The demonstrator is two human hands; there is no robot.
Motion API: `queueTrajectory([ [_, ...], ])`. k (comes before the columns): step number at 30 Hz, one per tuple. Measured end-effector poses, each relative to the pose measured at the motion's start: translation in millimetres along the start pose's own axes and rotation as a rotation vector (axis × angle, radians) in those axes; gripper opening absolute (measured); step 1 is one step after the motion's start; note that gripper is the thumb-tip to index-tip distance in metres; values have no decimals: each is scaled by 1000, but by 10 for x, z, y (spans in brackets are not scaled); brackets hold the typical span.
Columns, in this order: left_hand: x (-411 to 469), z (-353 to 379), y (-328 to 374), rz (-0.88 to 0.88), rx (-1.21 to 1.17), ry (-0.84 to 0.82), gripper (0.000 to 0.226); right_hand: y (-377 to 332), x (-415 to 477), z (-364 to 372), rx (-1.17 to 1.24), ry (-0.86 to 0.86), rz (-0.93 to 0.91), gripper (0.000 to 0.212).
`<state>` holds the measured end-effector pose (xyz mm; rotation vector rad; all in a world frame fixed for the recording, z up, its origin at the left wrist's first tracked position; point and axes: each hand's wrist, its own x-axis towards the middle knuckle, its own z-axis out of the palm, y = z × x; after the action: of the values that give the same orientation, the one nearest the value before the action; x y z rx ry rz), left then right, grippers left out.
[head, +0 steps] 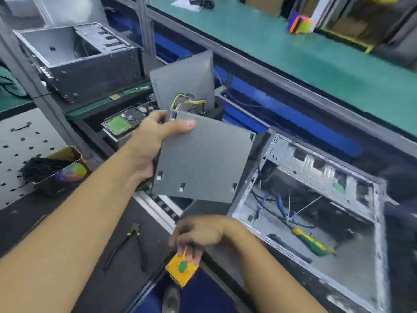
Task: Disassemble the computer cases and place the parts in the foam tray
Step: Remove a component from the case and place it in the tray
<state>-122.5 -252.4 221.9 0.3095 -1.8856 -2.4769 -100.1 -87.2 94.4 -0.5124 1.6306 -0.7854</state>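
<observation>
Gripping a grey metal panel (203,159) by its upper corner, left hand (149,141) holds it above the open case (316,211), while right hand (198,236) pinches a yellow square part (181,271).

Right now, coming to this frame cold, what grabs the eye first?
The left hand grips a grey box at centre, held up. Below it the right hand pinches a yellow square with a green spot. At lower right lies an open case with a screwdriver inside.
</observation>
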Motion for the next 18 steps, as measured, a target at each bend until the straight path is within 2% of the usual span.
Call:
queueTrajectory([
  [2, 12, 355, 74, 113, 36, -63, 72, -14, -596, -172, -2, -1, -18, 26],
  [5, 17, 893, 116, 305, 225, -153, 74, 14, -1537, -377, 134, 113, -119, 25],
  [9, -77, 1625, 67, 529, 625, -181, 90, 246, -2614, -362, 385, 163, -440, 20],
  [10, -119, 1798, 40, 612, 731, -181, 94, 304, -2812, -330, 462, 278, -563, 19],
  [11, -160, 1960, 8, 708, 832, -182, 96, 352, -2982, -309, 523, 491, -697, 21],
  [12, -201, 2118, -32, 806, 926, -192, 97, 404, -3141, -306, 524, 783, -817, 25],
  [13, -236, 2263, -77, 899, 1013, -214, 96, 454, -3285, -325, 418, 1122, -887, 28],
  [14, -265, 2398, -130, 981, 1091, -250, 94, 513, -3418, -358, 196, 1457, -870, 30],
  [15, -301, 2530, -192, 1058, 1153, -292, 91, 565, -3551, -401, -118, 1714, -755, 31],
  [16, -328, 2648, -263, 1131, 1200, -333, 88, 611, -3669, -446, -436, 1849, -605, 32],
  [17, -353, 2757, -344, 1198, 1235, -371, 86, 679, -3774, -495, -662, 1867, -456, 35],
  [18, -378, 2864, -437, 1258, 1256, -410, 84, 759, -3863, -531, -743, 1818, -330, 39],
])
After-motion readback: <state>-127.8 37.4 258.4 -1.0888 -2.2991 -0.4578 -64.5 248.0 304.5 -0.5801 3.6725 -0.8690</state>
